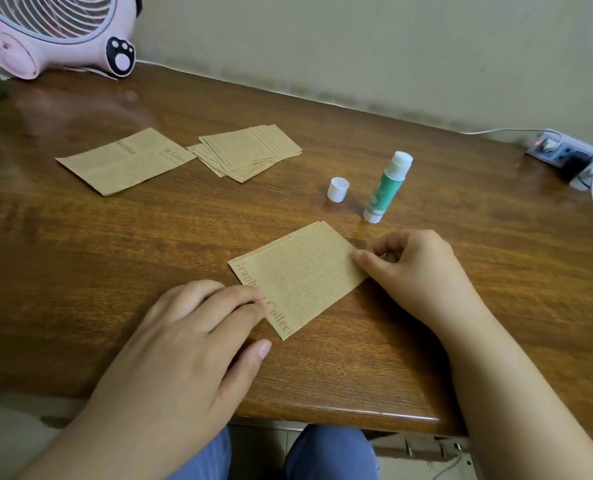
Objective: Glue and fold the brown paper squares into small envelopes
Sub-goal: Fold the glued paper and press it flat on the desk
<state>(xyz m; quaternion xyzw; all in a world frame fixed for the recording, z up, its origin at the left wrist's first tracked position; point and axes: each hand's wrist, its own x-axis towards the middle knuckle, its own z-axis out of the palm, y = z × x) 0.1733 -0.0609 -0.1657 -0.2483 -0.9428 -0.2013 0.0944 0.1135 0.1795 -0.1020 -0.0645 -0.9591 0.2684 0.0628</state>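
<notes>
Plainly, "Graphi… Collect" on folded paper (298, 277)

One glue stick (385, 188), one cap (337, 189), two hands.

Folded brown paper (298, 277) on wooden table (426, 323), held at both ends.

Left hand (191, 337) pressing flat on near-left edge; right hand (413, 268) pinching right corner. Beyond: uncapped glue stick (387, 187) upright, white cap (337, 189) beside it, paper stack (250, 150), single sheet (125, 161), pink fan (56, 32).
</notes>
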